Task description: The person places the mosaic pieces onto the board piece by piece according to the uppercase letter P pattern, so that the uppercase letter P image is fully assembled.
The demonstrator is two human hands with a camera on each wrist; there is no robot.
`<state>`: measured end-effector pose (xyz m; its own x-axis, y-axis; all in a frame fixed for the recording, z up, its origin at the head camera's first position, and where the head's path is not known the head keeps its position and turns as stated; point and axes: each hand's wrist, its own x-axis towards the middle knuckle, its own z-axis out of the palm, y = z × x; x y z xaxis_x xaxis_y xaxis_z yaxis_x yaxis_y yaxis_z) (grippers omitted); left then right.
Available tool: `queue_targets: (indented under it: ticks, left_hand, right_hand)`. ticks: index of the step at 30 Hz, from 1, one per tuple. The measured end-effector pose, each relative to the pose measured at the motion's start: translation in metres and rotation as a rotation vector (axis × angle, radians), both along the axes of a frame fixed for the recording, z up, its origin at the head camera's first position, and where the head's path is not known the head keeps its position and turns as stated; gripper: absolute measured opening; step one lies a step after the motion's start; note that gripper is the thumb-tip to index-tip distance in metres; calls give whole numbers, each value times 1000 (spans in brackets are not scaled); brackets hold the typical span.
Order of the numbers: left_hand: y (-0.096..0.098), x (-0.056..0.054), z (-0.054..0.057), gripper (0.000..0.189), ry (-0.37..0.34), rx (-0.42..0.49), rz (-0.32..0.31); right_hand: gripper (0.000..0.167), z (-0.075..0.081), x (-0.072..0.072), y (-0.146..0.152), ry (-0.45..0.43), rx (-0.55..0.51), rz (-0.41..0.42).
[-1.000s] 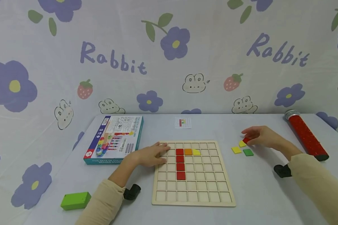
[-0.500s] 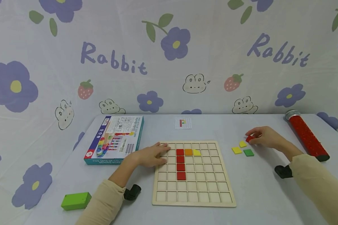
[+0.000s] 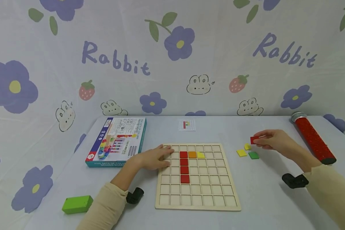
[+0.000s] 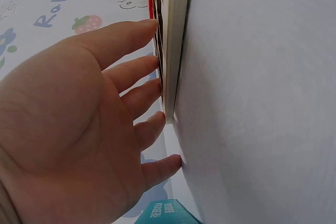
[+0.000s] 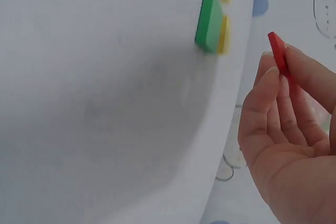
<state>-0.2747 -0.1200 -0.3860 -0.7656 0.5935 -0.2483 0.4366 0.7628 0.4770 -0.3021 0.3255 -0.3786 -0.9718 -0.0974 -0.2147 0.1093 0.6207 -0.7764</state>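
My right hand [image 3: 271, 140] pinches a red square tile [image 5: 278, 51] between thumb and fingers, lifted off the table in the right wrist view. Below it lie a green tile [image 3: 253, 155], a yellow square tile [image 3: 241, 153] and a smaller yellow tile [image 3: 247, 146]. With fingers spread, my left hand [image 3: 152, 159] rests its fingertips on the left edge of the wooden grid board [image 3: 205, 199]; the left wrist view shows them touching that rim. On the board, several red tiles [image 3: 184, 170] form a column, with an orange tile [image 3: 192, 155] and a yellow tile [image 3: 200, 155] beside the top one.
Behind the board lies a small printed pattern card [image 3: 187, 125]. A cardboard toy box [image 3: 118, 140] sits at the left, a green block [image 3: 77, 204] at the front left. A red glittery microphone-shaped object [image 3: 313, 137] lies at the far right.
My right hand has lifted the red tile from beside the small yellow tile and turned it more upright. The left hand stays on the board edge.
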Motion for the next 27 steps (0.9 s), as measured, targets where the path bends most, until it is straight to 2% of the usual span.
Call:
queue_targets:
  ticks: [4,9,18,27]
  left_hand:
    - [0,0,0,56,4,-2,1]
    - [0,0,0,57,0,0,-4]
    - [0,0,-1,57,2,-5,10]
    - [0,-2,-2,57,17,-16,4]
  right_hand:
    - [59,0,8,-13,-6,-84,35]
    - [58,2,16,-32,-15,-131,83]
    - [43,6,33,-71,-72,-228,169]
    - [32,3,51,-105,-185,-289,224]
